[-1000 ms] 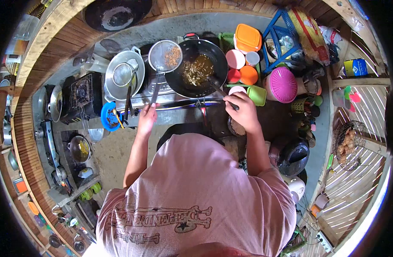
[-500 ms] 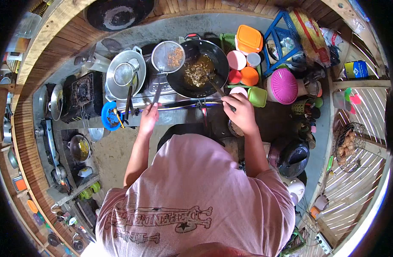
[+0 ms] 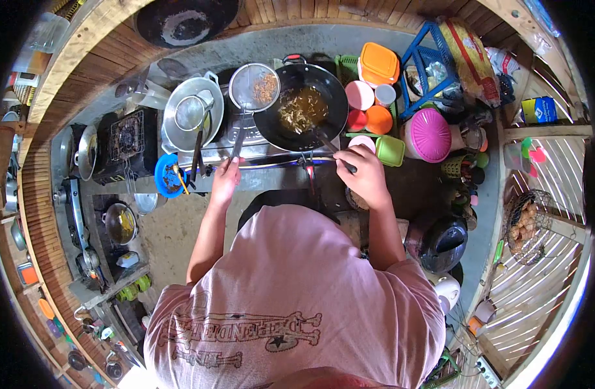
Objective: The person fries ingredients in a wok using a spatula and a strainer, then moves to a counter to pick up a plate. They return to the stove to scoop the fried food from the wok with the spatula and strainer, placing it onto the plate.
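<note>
My left hand (image 3: 227, 176) is closed round the handle of a mesh strainer (image 3: 245, 81), which holds brown fried bits on its right side. The strainer sits level beside the left rim of a black wok (image 3: 268, 133). Pale brown strips of food (image 3: 302, 117) lie in oil inside the wok. My right hand (image 3: 362, 172) grips the dark handle of a cooking spatula (image 3: 326, 140). That handle crosses the wok's near rim, and the spatula's tip is hidden among the food.
A metal basin (image 3: 170, 129) with a smaller strainer stands left, above a blue bowl (image 3: 161, 174). Lidded containers, including an orange-lidded box (image 3: 379, 62) and a pink-lidded tub (image 3: 431, 135), crowd the right. A black pot (image 3: 445, 243) is beside my right arm.
The spatula has moved slightly towards me and sits lower in the wok, and the food strips have shifted a little. My left hand and the strainer stay nearly still.
</note>
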{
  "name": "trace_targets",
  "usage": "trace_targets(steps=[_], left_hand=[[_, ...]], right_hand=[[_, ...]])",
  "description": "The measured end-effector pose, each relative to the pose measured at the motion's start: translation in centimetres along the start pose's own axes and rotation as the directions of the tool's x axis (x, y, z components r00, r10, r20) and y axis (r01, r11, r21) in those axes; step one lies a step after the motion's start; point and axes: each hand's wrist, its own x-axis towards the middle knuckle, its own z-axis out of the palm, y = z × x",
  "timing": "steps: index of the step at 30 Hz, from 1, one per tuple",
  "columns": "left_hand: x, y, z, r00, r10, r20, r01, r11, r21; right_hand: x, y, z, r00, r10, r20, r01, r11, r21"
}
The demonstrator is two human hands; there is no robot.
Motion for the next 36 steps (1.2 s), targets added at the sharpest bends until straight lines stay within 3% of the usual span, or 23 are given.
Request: trace_targets(steps=[8, 15, 18, 22, 36], left_hand=[[0.0, -0.3, -0.2, 1.0, -0.007, 0.012, 0.007, 1.0, -0.022], [0.1, -0.5, 0.0, 1.0, 0.006, 0.008, -0.006, 1.0, 0.004], [0.0, -0.2, 0.0, 1.0, 0.016, 0.002, -0.016, 0.999, 0.035], [0.1, -0.1, 0.1, 1.0, 0.01, 0.004, -0.01, 1.0, 0.023], [0.1, 0.1, 0.1, 1.0, -0.018, 0.018, 0.019, 1.0, -0.014]], right_hand=[[0.1, -0.6, -0.2, 0.998, -0.025, -0.053, 0.024, 1.0, -0.009], [0.3, 0.5, 0.9, 0.999, -0.037, 0.002, 0.037, 0.999, -0.019], [0.3, -0.2, 0.2, 0.997, -0.044, -0.056, 0.041, 0.998, -0.048], [0.1, 0.3, -0.3, 1.0, -0.009, 0.005, 0.009, 0.999, -0.051], [0.4, 1.2, 0.5, 0.994, -0.071, -0.083, 0.061, 0.991, -0.116]])
